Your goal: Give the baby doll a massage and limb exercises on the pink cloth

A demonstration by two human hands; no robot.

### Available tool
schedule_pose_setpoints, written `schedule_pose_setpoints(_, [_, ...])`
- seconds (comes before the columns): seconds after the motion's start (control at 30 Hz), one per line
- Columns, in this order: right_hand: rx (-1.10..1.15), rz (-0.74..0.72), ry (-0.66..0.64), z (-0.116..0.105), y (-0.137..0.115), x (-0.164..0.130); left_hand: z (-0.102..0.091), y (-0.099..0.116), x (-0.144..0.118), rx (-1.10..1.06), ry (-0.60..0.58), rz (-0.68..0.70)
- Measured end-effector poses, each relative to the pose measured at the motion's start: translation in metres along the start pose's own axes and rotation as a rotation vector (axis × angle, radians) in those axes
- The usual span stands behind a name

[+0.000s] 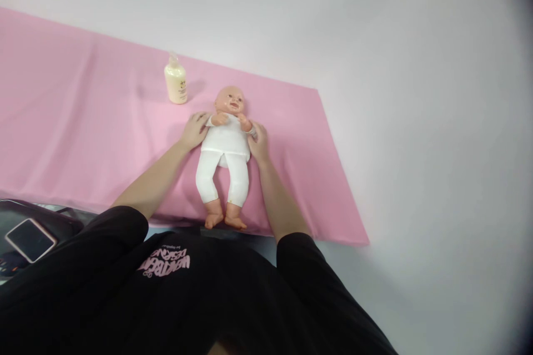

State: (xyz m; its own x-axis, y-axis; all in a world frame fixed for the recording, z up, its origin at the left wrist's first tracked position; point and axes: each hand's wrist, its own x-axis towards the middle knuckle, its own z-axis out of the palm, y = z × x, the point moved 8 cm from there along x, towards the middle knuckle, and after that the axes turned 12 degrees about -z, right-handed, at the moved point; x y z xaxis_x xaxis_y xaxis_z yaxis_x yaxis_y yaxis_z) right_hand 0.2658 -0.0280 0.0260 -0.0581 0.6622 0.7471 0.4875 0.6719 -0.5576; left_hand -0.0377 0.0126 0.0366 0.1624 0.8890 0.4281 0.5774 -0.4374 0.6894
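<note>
A baby doll (227, 136) in a white top and white trousers lies on its back on the pink sheet, its bare feet towards me. My left hand (195, 130) is against the doll's side, fingers at its upper arm and sleeve. On the opposite side, my right hand (259, 143) curves round the doll's other arm near the sleeve cuff. Both hands hold the doll between them; some fingertips are hidden against its body. Beyond my left hand stands an upright pump bottle (176, 84) of pale yellow liquid with a clear pump top.
A pink sheet (287, 116) with soft creases covers the table, whose right edge slopes down towards me. Off its near left edge, a phone (30, 239) rests on a dark surface. A pale wall or floor surrounds the table's far and right sides.
</note>
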Motion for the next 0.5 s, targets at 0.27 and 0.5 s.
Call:
schedule_pose_setpoints(0.27, [0.028,0.068,0.025,0.001,0.002,-0.001,-0.003,-0.001,0.0,-0.02,0.042,-0.027])
schedule_pose_setpoints(0.5, [0.226,0.258,0.23,-0.014,0.017,-0.003,-0.013,-0.064,0.007,-0.544,0.263,-0.409])
